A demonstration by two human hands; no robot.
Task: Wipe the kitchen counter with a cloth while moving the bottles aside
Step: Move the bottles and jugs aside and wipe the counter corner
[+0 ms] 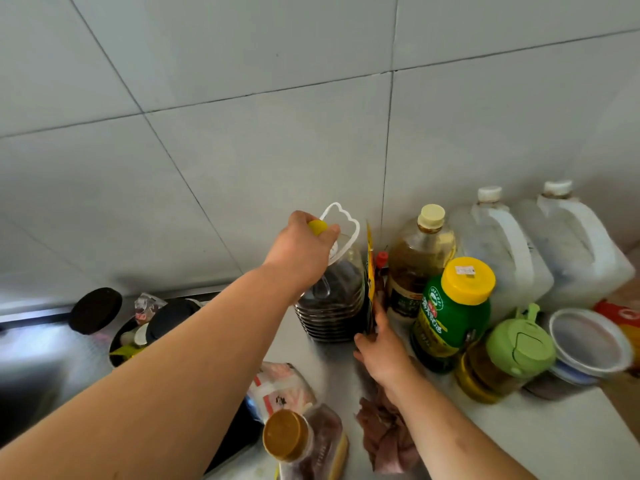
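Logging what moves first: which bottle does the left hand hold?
The large dark-liquid bottle with the white carry handle, leftmost by the wall; the left hand grips its yellow cap.

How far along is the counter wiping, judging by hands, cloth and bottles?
Done: nothing clearly. In hand: the left hand grips the yellow cap of the large clear bottle of dark liquid; the right hand reaches beside its base. Left: the crumpled pinkish-brown cloth lies on the pale counter under the right forearm, so wiping remains.
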